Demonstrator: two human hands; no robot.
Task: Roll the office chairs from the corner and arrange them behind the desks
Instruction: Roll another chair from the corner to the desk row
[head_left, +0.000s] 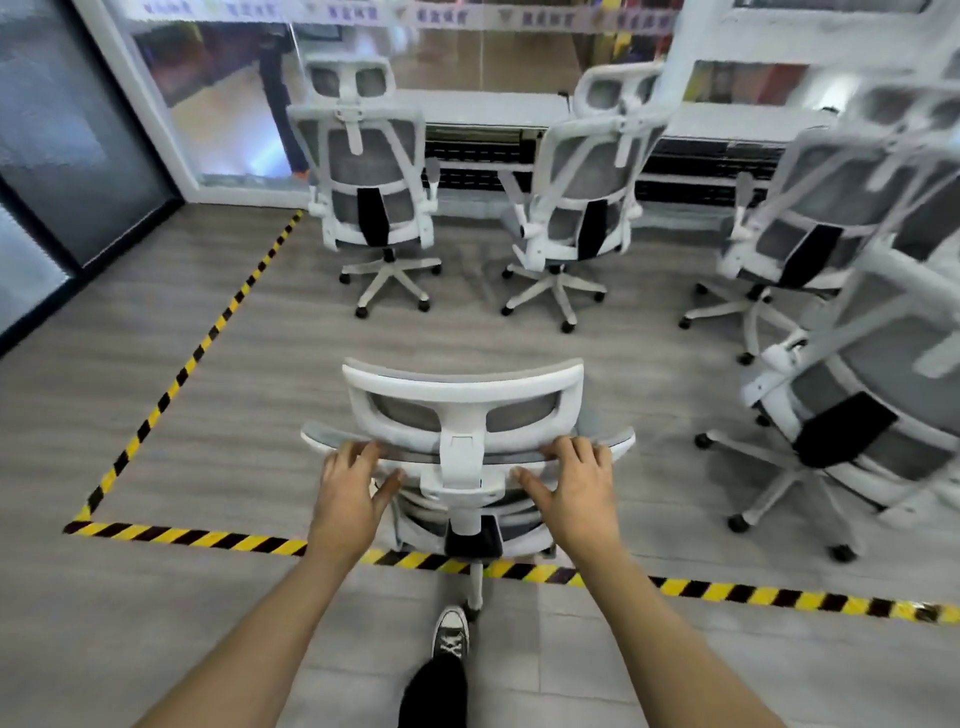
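A white office chair with grey mesh stands right in front of me, its back and headrest facing me. My left hand grips the top edge of its backrest on the left of the headrest post. My right hand grips the same edge on the right. Two matching chairs, one at the left and one at the middle, stand tucked at the white desk along the far wall. Two more chairs, one further away and one nearer, stand at the right.
Yellow-and-black hazard tape crosses the grey floor under the chair and runs up toward the far left. A dark glass door is at the left. My foot in a black sneaker is below the chair's base.
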